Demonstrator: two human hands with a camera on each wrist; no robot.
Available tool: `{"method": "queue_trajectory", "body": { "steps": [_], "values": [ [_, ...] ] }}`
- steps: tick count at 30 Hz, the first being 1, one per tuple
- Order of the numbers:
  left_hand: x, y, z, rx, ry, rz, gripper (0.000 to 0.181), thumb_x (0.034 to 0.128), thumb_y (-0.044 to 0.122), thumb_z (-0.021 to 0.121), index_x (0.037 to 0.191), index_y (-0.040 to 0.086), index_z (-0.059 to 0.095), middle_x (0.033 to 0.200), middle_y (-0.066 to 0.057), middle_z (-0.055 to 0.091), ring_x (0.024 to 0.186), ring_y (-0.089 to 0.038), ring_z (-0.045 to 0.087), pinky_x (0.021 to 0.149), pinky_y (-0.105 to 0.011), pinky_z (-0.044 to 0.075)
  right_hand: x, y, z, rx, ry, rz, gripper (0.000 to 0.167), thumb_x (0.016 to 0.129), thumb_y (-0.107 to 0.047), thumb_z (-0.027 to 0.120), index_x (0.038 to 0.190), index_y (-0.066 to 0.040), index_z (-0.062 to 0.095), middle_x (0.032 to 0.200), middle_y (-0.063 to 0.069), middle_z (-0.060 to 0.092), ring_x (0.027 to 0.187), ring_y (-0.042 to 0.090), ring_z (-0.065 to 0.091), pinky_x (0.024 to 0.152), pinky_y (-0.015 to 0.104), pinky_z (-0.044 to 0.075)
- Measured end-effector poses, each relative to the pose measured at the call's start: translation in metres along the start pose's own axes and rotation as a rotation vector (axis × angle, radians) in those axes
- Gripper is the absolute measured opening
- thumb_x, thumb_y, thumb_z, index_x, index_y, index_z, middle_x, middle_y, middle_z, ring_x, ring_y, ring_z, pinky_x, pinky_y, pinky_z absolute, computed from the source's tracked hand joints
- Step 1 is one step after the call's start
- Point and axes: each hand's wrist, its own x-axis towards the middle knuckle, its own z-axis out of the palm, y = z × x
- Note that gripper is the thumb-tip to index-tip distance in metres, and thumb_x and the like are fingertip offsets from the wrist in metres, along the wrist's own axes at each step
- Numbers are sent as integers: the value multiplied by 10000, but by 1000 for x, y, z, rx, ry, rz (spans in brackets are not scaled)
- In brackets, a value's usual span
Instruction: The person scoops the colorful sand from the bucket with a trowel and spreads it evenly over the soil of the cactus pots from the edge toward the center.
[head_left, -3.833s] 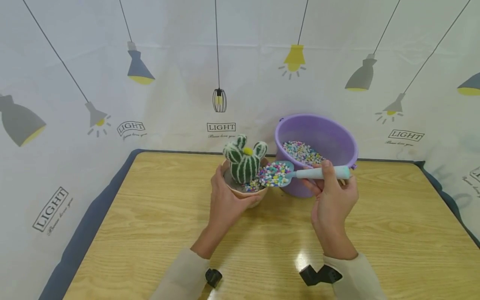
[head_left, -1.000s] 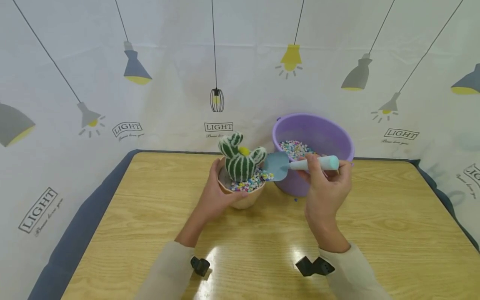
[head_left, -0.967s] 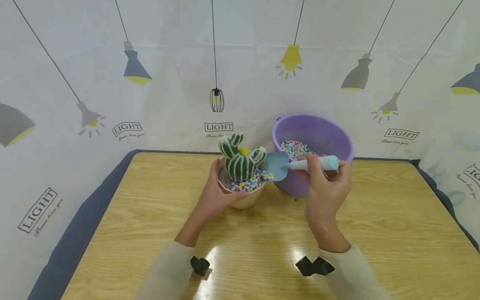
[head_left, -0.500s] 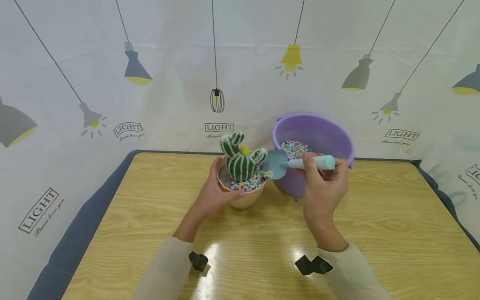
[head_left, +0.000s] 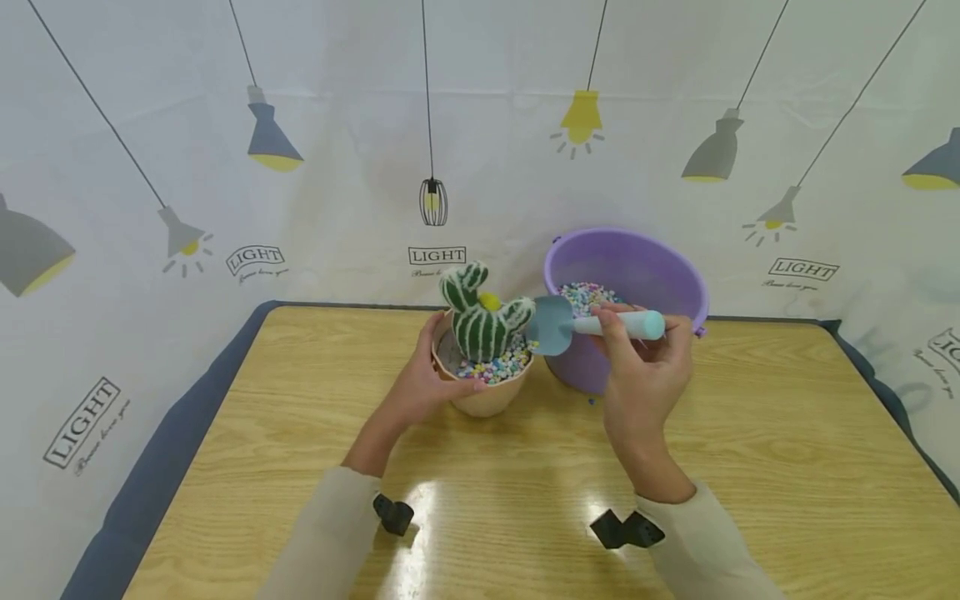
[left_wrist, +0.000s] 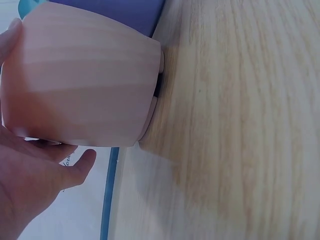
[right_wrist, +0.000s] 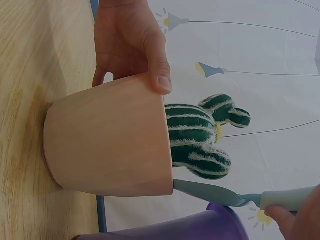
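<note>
A peach flower pot (head_left: 487,402) holds a green-and-white artificial cactus (head_left: 480,333) with a yellow top. Colourful small pebbles (head_left: 495,369) cover the front and right of its filling; grey shows at the left. My left hand (head_left: 416,387) grips the pot's left side, thumb over the front near the rim. In my right hand (head_left: 647,396), the pale handle of a blue-green trowel (head_left: 552,325) is pinched. Its blade slants, with the tip at the pot's right rim and a few pebbles there. The right wrist view shows the blade edge (right_wrist: 207,191) meeting the rim.
Just behind the trowel stands a purple bucket (head_left: 637,250), with more coloured pebbles (head_left: 588,296) inside. One loose blue pebble (head_left: 591,402) lies on the wooden table (head_left: 510,517). A white cloth backdrop (head_left: 337,192) with printed lamps borders the table.
The heaped pebbles on the trowel have slid into the pot, and the blade has tipped over nearly bare. Over the last second the final few at the tip have dwindled.
</note>
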Motion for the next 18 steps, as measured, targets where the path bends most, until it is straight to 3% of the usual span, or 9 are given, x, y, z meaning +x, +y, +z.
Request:
{"method": "queue_trajectory", "body": {
  "steps": [8,18],
  "values": [
    [1,0,-3,-24,-38,-14,1130,751,180,842,1564,237,59,1573,-73,223,1398,-271,321,1143,-457,290,1,0,-2,-9,-73,-5,230,825,22,738,917,-34,535,939,198,698,850,285,713,735,373,584],
    [1,1,-6,-63,-79,-59,1144,781,147,806,1561,299,-18,1598,-63,150,1388,-290,335,1112,-482,335,3,-1,-2,62,-161,4,214,826,93,701,936,6,540,961,231,696,876,297,703,775,353,584]
  ]
}}
